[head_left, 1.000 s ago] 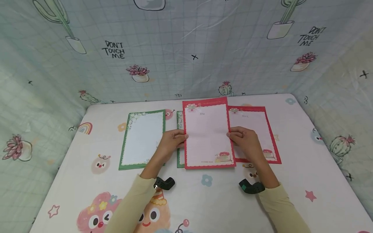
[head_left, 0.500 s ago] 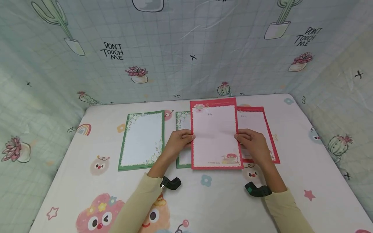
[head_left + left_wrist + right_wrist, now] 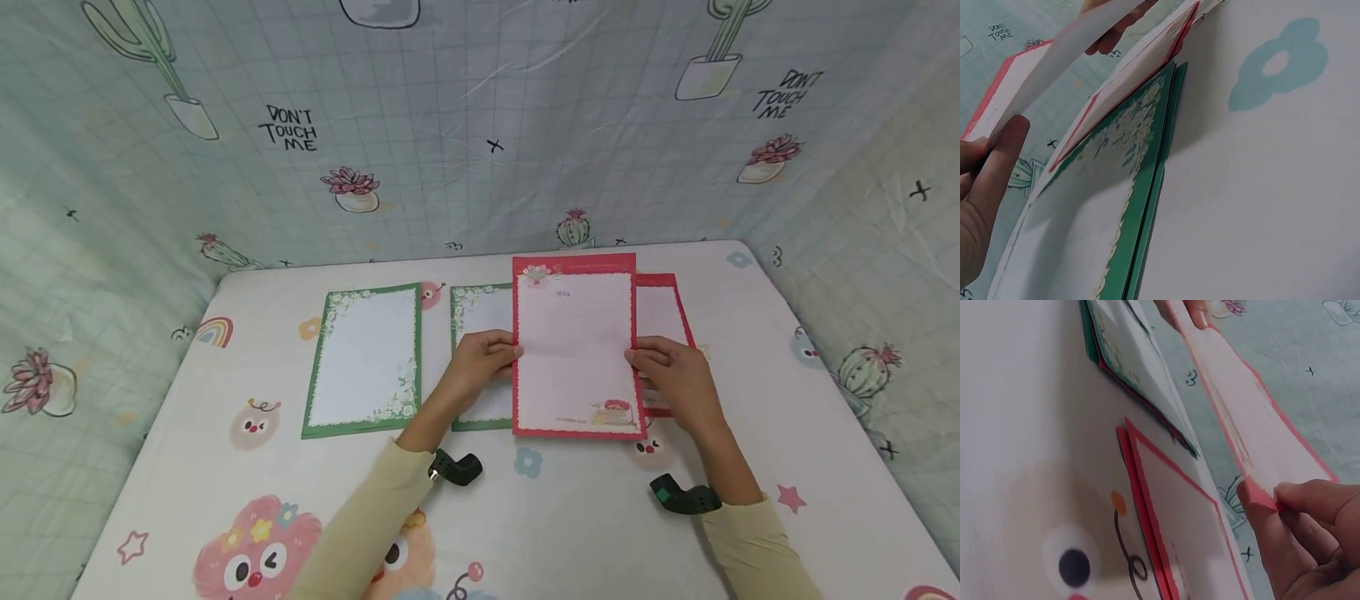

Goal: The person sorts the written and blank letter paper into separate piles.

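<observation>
A pink-white sheet of paper with a red border (image 3: 573, 350) is held up off the table, its printed face toward the head camera. My left hand (image 3: 482, 365) pinches its left edge between thumb and fingers. On the opposite edge, my right hand (image 3: 677, 379) pinches it the same way, with the thumb (image 3: 1304, 497) in front. Behind it on the table lie a green-bordered sheet (image 3: 476, 312) and a red-bordered sheet (image 3: 660, 312), each partly covered from view. Both show layered edges in the wrist views.
Left of these, another white sheet with a green floral border (image 3: 363, 358) lies flat on the table. A white cartoon-print cloth (image 3: 570, 525) covers the table. Patterned fabric (image 3: 450, 125) rises along the back and sides.
Both hands have carried the held red-bordered sheet to the right. More of the middle green-bordered sheet shows now, and less of the red-bordered one lying at the right.
</observation>
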